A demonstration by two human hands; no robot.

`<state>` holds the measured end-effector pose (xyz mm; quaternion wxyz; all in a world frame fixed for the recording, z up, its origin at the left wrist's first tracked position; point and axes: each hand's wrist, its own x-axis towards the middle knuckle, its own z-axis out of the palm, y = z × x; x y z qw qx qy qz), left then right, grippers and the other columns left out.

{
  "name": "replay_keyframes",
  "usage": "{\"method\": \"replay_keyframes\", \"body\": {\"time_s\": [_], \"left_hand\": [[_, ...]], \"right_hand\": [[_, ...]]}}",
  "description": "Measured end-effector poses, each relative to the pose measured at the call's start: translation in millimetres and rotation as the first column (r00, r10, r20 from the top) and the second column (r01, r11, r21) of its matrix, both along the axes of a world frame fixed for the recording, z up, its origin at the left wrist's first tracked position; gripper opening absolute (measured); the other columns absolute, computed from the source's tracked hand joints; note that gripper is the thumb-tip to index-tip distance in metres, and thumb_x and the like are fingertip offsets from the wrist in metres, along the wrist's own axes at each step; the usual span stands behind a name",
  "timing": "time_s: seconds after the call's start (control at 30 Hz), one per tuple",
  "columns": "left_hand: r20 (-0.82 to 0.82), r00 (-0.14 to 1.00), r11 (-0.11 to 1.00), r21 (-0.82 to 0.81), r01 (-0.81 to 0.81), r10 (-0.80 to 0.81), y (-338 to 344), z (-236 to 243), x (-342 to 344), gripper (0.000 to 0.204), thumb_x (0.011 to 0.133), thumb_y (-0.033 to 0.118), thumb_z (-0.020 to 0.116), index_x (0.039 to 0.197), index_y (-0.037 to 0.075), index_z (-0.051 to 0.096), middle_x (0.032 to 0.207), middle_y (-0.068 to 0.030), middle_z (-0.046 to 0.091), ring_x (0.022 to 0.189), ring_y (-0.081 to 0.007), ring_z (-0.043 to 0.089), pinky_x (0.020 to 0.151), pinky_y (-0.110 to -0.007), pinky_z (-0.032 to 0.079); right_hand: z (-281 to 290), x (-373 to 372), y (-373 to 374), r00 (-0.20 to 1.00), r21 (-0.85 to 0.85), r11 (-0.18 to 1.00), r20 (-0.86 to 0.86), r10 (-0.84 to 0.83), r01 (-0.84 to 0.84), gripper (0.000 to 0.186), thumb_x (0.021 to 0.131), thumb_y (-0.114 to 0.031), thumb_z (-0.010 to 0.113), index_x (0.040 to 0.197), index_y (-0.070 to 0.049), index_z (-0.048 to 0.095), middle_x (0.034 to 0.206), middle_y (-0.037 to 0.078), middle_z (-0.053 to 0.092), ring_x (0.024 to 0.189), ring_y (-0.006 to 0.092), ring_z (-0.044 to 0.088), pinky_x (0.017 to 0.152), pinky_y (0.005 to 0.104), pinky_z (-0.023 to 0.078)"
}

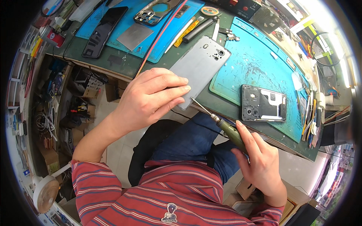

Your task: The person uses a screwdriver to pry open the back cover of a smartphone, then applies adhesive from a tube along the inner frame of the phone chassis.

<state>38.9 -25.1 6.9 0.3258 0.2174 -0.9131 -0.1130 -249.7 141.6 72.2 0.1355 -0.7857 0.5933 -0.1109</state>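
Note:
My left hand grips the near end of a grey phone back cover, its fingers lying over the surface. The cover's camera openings are at its far end, which reaches over the bench. In my right hand is a tool with a green handle and a thin metal shaft, like a screwdriver or pick. Its tip meets the cover's near right corner, close to my left fingertips; the tip's shape is too small to make out. To the right, an opened phone with bare inner parts lies on a blue mat.
A black phone, a metal plate and a phone frame lie at the far left on another blue mat. A black-handled tool rests between the mats. Several slim tools stand at the right. A small fan is at lower left.

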Motion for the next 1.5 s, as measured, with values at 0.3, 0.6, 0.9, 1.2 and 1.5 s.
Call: {"method": "replay_keyframes", "body": {"time_s": [0.3, 0.6, 0.9, 1.2, 1.5], "left_hand": [[0.000, 1.000, 1.000, 0.001, 0.005, -0.005, -1, 0, 0, 0.030, 0.086, 0.010, 0.084, 0.116, 0.005, 0.081, 0.123, -0.0063, 0.077, 0.111, -0.0278, 0.070, 0.095, -0.040, 0.058], [-0.005, 1.000, 1.000, 0.008, 0.011, -0.011, 0, 1, 0, 0.030, 0.087, 0.009, 0.084, 0.116, 0.004, 0.081, 0.122, -0.0066, 0.077, 0.111, -0.0278, 0.070, 0.095, -0.040, 0.058], [0.002, 1.000, 1.000, -0.001, 0.002, -0.002, 0, 1, 0, 0.030, 0.087, 0.010, 0.083, 0.117, 0.005, 0.081, 0.123, -0.0063, 0.076, 0.111, -0.0276, 0.069, 0.095, -0.040, 0.058], [0.005, 1.000, 1.000, 0.000, -0.003, 0.003, 0, 1, -1, 0.029, 0.088, 0.010, 0.082, 0.116, 0.004, 0.080, 0.123, -0.0063, 0.076, 0.112, -0.0279, 0.069, 0.096, -0.041, 0.057], [0.022, 1.000, 1.000, 0.014, -0.019, 0.018, 3, 5, -1, 0.026, 0.092, 0.008, 0.079, 0.118, 0.004, 0.078, 0.123, -0.0078, 0.076, 0.113, -0.0300, 0.069, 0.097, -0.042, 0.057]], "right_hand": [[6, -4, -4, 1.000, -0.013, 1.000, 0.002, 0.016, -0.016, 0.073, 0.084, -0.006, 0.082, 0.153, -0.005, 0.059, 0.087, 0.007, 0.059, 0.066, 0.0235, 0.063, 0.057, 0.0370, 0.050], [0, -3, -1, 1.000, 0.037, 0.999, 0.012, 0.016, -0.017, 0.075, 0.087, -0.008, 0.082, 0.157, -0.005, 0.055, 0.087, 0.007, 0.057, 0.065, 0.0247, 0.061, 0.055, 0.0370, 0.049], [-10, -4, 1, 0.998, 0.018, 1.000, 0.056, 0.012, -0.013, 0.073, 0.088, -0.011, 0.082, 0.157, -0.007, 0.056, 0.085, 0.007, 0.055, 0.063, 0.0241, 0.061, 0.054, 0.0368, 0.049], [-8, -2, 7, 0.998, 0.029, 1.000, 0.055, -0.010, 0.009, 0.073, 0.089, -0.011, 0.082, 0.157, -0.008, 0.056, 0.083, 0.006, 0.055, 0.063, 0.0234, 0.061, 0.054, 0.0370, 0.048], [-13, -4, 7, 0.995, 0.008, 1.000, 0.094, -0.021, 0.020, 0.073, 0.088, -0.009, 0.083, 0.156, -0.007, 0.057, 0.081, 0.007, 0.054, 0.062, 0.0243, 0.060, 0.053, 0.0376, 0.048]]}}
